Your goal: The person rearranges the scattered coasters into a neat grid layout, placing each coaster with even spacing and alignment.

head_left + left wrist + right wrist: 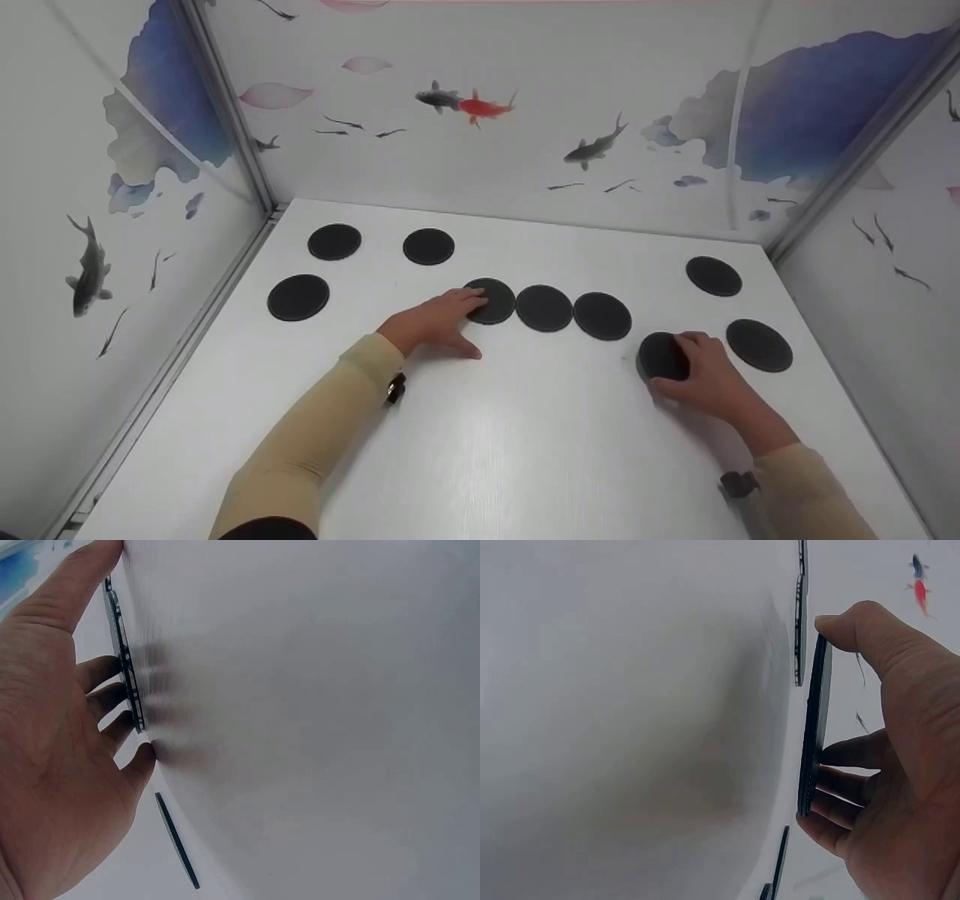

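Black disc (663,355) in right hand (709,379) grip, off table (525,435).

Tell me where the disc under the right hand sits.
In the head view, the disc lies on the table's right side, gripped by the right hand, just below-right of the three-disc row.

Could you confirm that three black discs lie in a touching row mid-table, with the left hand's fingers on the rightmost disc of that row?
Not quite: the left hand rests its fingers on the leftmost disc of the row, not the rightmost disc. The head view shows this. The row itself is three black discs mid-table.
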Demonstrator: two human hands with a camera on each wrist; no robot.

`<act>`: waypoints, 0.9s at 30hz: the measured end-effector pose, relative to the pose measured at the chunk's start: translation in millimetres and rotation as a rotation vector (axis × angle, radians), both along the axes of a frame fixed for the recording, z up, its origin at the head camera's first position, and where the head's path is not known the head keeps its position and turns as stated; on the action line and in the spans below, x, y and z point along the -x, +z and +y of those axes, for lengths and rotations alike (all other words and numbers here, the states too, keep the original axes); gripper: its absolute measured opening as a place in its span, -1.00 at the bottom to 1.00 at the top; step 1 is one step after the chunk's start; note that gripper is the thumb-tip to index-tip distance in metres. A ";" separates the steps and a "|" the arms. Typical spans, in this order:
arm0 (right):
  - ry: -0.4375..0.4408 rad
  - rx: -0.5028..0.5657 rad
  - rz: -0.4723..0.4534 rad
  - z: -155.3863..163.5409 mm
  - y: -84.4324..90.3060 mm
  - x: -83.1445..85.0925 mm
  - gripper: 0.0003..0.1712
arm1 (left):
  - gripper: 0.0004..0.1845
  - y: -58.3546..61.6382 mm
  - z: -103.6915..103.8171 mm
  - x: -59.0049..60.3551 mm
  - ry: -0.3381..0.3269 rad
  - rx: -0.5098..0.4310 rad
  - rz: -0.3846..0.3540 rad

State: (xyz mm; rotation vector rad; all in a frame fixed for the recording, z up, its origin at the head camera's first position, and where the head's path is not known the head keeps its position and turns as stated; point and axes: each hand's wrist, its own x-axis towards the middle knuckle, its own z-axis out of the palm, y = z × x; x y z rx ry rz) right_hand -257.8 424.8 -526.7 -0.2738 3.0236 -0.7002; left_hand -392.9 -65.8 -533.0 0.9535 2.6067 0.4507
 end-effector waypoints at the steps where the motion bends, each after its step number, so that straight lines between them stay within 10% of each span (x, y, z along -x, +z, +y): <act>1: 0.009 -0.002 0.004 -2.6 -0.3 1.1 0.06 | 0.17 -0.4 -0.2 0.0 0.001 0.000 -0.001; 27: 0.111 -0.061 -0.025 -64.5 -2.1 10.2 0.16 | 0.16 -2.6 0.5 1.6 0.009 0.001 -0.002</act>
